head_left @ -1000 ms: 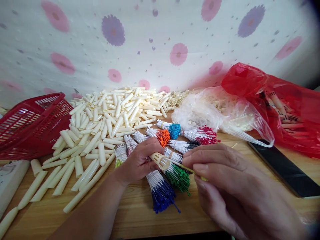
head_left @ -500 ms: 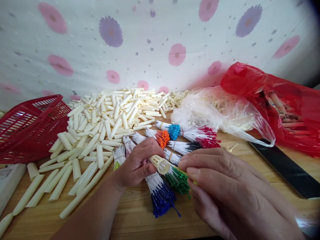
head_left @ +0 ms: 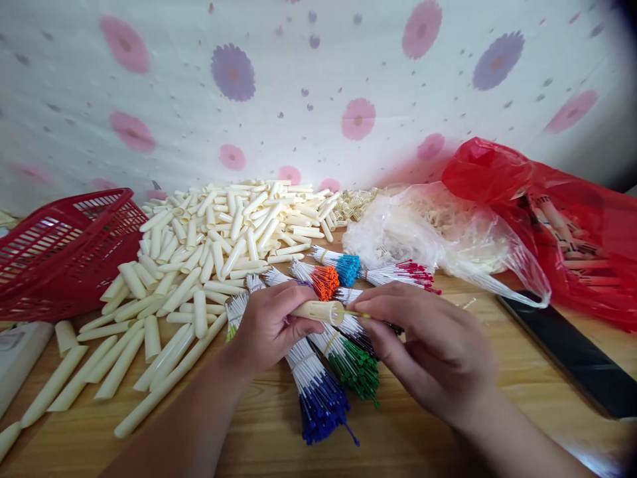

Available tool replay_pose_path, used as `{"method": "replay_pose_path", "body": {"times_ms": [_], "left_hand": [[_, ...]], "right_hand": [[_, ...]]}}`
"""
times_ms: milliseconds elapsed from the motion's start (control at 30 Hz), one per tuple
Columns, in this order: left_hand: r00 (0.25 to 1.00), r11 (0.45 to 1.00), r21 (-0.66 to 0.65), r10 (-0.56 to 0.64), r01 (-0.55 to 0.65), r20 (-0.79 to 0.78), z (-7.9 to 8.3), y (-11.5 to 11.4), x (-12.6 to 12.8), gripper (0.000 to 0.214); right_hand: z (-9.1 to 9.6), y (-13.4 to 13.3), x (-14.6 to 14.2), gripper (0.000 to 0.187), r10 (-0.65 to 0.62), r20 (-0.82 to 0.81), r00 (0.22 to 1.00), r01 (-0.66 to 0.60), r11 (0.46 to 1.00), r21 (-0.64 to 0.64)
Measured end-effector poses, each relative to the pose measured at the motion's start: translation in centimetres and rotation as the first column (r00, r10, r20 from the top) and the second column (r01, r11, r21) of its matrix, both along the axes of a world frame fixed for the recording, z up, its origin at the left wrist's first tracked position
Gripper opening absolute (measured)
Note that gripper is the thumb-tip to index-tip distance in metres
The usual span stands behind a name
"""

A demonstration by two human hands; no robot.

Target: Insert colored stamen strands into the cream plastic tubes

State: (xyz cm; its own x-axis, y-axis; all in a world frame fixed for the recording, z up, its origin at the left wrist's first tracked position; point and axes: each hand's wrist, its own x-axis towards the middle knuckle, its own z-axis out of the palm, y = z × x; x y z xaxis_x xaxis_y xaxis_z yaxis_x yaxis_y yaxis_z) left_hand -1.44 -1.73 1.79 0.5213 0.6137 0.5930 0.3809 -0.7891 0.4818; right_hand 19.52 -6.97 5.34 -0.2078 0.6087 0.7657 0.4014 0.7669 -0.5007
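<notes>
As hands (head_left: 271,325) grip pale tube (head_left: 317,311) and yellow stick (head_left: 363,315), tube lies crosswise, open end facing right

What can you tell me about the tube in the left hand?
Cream and plastic-looking, the tube has faint wall slots and a round open end facing the right hand. Nearly level over the table, it is pinched by the left hand, which hides its other end. A thin yellowish stick in the right hand reaches its mouth.
</notes>
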Motion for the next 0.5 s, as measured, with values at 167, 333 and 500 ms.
{"method": "replay_pose_path", "body": {"times_ms": [167, 333, 500], "left_hand": [[0.993, 0.998, 0.007, 0.062, -0.062, -0.096, 0.7, -0.6, -0.2, 0.043], [0.986, 0.994, 0.054, 0.103, -0.097, -0.132, 1.0, -0.8, 0.0, 0.034], [0.977, 0.983, 0.131, 0.15, -0.131, -0.149, 1.1, -0.9, 0.2, 0.036]], "right_hand": [[-0.7, 1.0, -0.3, 0.02, -0.042, 0.119, 0.992, 0.033, 0.996, 0.082], [-0.8, 1.1, -0.4, 0.016, -0.093, 0.146, 0.985, 0.08, 0.992, 0.097], [-0.5, 1.5, -0.4, 0.009, -0.078, 0.147, 0.986, 0.065, 0.994, 0.087]]}}
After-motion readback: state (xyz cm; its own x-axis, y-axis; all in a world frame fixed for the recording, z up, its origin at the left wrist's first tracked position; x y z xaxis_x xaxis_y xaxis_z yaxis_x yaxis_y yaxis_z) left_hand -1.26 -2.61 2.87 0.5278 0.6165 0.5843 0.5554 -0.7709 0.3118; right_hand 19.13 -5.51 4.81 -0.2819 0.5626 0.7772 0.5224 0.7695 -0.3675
